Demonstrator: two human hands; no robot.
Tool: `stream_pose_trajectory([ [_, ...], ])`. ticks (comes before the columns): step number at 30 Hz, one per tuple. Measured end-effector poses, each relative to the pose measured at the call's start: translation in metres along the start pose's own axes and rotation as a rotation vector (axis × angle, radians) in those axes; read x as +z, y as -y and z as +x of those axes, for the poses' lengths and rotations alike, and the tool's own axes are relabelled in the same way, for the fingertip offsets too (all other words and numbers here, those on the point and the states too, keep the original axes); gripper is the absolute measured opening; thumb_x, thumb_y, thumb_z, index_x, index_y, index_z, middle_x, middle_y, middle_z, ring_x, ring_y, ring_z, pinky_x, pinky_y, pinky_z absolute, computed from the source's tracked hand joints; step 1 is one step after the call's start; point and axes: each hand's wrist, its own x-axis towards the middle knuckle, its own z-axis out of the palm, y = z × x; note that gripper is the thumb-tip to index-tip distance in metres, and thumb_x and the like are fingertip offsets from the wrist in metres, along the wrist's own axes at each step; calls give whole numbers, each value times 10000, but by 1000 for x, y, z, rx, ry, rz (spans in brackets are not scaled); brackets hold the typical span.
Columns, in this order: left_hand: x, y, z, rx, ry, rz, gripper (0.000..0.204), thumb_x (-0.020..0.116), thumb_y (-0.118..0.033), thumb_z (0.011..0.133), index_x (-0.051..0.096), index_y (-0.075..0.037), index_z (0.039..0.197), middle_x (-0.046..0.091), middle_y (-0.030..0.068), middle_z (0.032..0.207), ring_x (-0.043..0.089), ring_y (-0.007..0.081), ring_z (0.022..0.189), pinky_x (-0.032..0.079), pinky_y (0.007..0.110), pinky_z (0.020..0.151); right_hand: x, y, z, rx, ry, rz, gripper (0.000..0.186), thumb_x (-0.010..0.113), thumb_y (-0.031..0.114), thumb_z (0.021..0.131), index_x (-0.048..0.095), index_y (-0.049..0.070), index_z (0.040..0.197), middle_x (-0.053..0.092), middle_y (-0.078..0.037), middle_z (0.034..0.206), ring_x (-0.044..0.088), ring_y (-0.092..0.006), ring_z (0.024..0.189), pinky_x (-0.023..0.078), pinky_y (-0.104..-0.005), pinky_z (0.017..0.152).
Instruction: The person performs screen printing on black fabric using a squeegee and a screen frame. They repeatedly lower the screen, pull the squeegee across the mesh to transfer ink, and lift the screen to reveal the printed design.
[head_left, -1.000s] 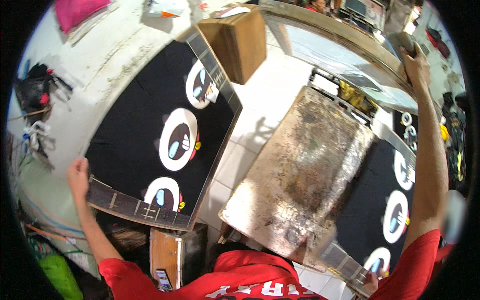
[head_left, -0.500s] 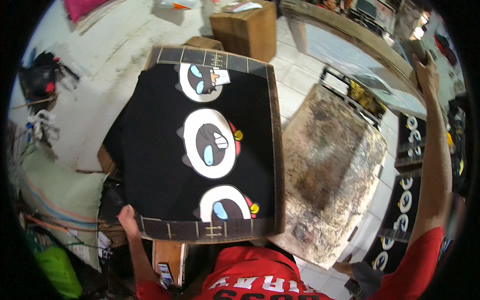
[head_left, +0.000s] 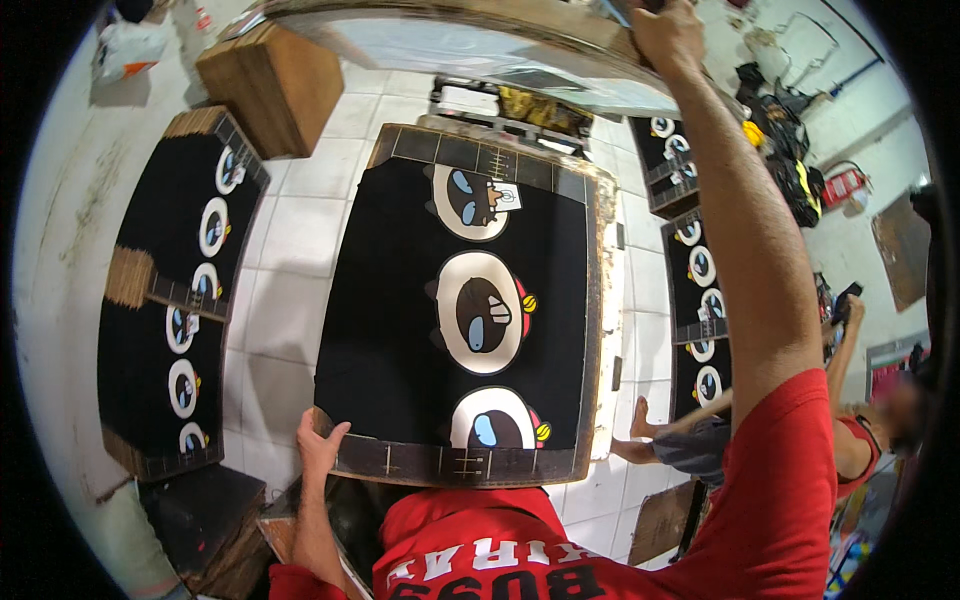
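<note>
A board (head_left: 425, 464) with dark, line-marked ends carries a black fabric panel (head_left: 385, 300) printed with three cartoon faces in white ovals. It lies in front of me on a paint-stained stand (head_left: 606, 215), which shows only along its far and right edges. My left hand (head_left: 318, 447) grips the board's near left corner, thumb on top and fingers around the side. Raised at the far right, my right hand (head_left: 668, 38) is closed on the edge of a wooden-framed screen (head_left: 480, 45), tilted up beyond the board. The hand's fingertips are partly cut off by the picture's top.
Stacked boards with similar printed black panels stand at left (head_left: 150, 370) and right (head_left: 697, 275). A brown box (head_left: 275, 85) stands at the far left. Another person (head_left: 850, 430) in red is at the right, near a fire extinguisher (head_left: 843, 187) on the wall.
The board has moved from left of the stained stand onto it, with my left hand still on its corner. My view has turned right. My right hand stays on the raised screen.
</note>
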Motion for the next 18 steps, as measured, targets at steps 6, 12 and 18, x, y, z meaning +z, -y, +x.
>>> stream_pose_trajectory([
  [6,22,-31,4,-31,16,171,684,931,-288,719,615,41,1228,708,266,1097,673,450,1063,523,485,927,-6,18,-4,-2,22,-8,370,720,315,893,669,147,1219,731,-195,1133,677,-405,1114,524,-511,925],
  [12,19,-55,7,-78,3,321,676,918,-272,728,599,33,1240,701,275,1103,663,460,1067,508,492,936,0,19,8,15,2,-7,398,727,334,895,666,158,1247,736,-187,1140,684,-398,1118,528,-507,942],
  [18,22,-57,13,-169,9,281,755,936,-240,705,510,6,1278,660,251,1142,651,423,1068,496,469,947,-1,24,21,69,56,-9,485,716,375,912,630,183,1349,700,-182,1272,655,-383,1203,501,-473,1021],
])
